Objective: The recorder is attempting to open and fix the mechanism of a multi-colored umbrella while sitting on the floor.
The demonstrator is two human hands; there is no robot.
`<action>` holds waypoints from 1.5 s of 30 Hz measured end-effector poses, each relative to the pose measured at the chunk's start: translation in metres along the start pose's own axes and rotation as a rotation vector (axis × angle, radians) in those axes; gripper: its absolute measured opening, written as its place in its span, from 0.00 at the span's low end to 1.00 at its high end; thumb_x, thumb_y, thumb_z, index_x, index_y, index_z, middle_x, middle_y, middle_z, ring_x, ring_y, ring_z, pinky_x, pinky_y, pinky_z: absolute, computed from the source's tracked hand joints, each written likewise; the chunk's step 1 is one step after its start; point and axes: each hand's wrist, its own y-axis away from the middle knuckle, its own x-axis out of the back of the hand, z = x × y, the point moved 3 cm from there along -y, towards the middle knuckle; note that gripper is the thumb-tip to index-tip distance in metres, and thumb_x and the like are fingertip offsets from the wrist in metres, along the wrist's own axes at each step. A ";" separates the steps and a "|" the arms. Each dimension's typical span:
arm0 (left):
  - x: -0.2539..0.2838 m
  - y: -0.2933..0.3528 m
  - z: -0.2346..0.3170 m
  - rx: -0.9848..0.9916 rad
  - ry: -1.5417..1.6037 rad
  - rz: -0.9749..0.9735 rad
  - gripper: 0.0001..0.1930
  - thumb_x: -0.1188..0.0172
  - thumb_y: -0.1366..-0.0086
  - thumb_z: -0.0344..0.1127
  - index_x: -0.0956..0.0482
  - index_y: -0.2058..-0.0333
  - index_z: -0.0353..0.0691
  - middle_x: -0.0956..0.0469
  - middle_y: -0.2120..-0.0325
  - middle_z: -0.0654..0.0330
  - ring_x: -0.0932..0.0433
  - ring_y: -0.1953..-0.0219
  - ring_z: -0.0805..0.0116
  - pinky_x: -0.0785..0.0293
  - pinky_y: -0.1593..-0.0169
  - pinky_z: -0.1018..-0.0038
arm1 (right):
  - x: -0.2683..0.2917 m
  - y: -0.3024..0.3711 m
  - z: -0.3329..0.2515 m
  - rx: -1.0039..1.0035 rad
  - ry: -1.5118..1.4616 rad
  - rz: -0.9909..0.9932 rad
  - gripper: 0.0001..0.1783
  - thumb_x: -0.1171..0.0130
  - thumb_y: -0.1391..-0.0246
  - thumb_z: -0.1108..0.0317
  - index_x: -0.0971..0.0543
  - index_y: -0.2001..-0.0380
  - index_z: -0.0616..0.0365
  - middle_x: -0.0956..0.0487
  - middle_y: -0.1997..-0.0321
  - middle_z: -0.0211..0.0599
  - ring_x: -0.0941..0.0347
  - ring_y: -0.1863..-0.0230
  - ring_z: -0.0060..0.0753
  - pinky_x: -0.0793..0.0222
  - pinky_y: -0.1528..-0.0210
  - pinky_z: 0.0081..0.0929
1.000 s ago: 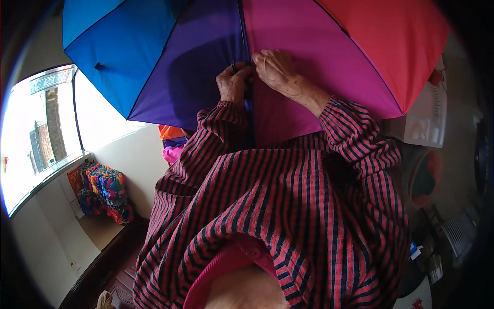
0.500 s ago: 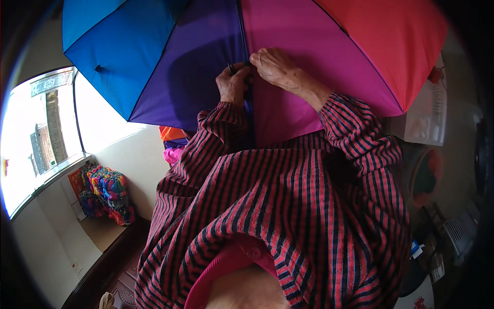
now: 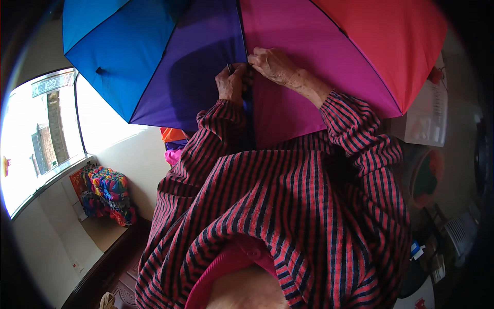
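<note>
A large open umbrella [image 3: 288, 108], with panels of blue, purple, magenta and red, spreads in front of me. Thin dark ribs run along its seams. My left hand [image 3: 231, 83] is closed over the purple panel, close to the middle rib [image 3: 242, 36]. Between its thumb and fingers pokes up a thin dark piece [image 3: 229, 68], too small to identify. On the magenta side of that rib, my right hand [image 3: 274, 66] has its fingers pinched together at the seam. Whatever its fingertips hold is hidden.
Bundles of multicoloured yarn-like material [image 3: 107, 188] are stacked by the bright window [image 3: 46, 129] at left. Folded orange, purple and pink cloth [image 3: 174, 141] shows beneath the umbrella's edge. At right are a translucent plastic container [image 3: 427, 116] and a round tub [image 3: 426, 177].
My right hand has shifted very slightly left at the seam. My left hand stays nearly where it was, and the umbrella has hardly moved.
</note>
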 end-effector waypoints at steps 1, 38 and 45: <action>0.000 -0.001 -0.001 -0.010 0.012 0.006 0.08 0.48 0.38 0.32 0.26 0.64 0.33 0.21 0.76 0.56 0.26 0.82 0.73 0.37 0.82 0.81 | -0.002 0.001 0.002 -0.017 -0.009 0.034 0.12 0.53 0.45 0.64 0.27 0.77 0.60 0.28 0.73 0.49 0.27 0.73 0.50 0.31 0.73 0.42; -0.001 0.006 -0.001 -0.094 -0.098 0.101 0.13 0.36 0.50 0.30 0.20 0.64 0.31 0.23 0.80 0.61 0.27 0.81 0.77 0.34 0.77 0.81 | 0.018 -0.003 0.013 -0.185 0.073 0.201 0.08 0.46 0.48 0.68 0.28 0.76 0.61 0.27 0.84 0.42 0.26 0.80 0.42 0.34 0.80 0.37; -0.001 0.012 0.004 -0.019 0.007 0.062 0.12 0.38 0.49 0.28 0.20 0.64 0.30 0.22 0.78 0.61 0.26 0.78 0.76 0.32 0.74 0.81 | -0.002 0.006 -0.025 -0.149 0.233 0.016 0.05 0.48 0.52 0.71 0.27 0.78 0.59 0.25 0.79 0.47 0.26 0.75 0.53 0.31 0.75 0.46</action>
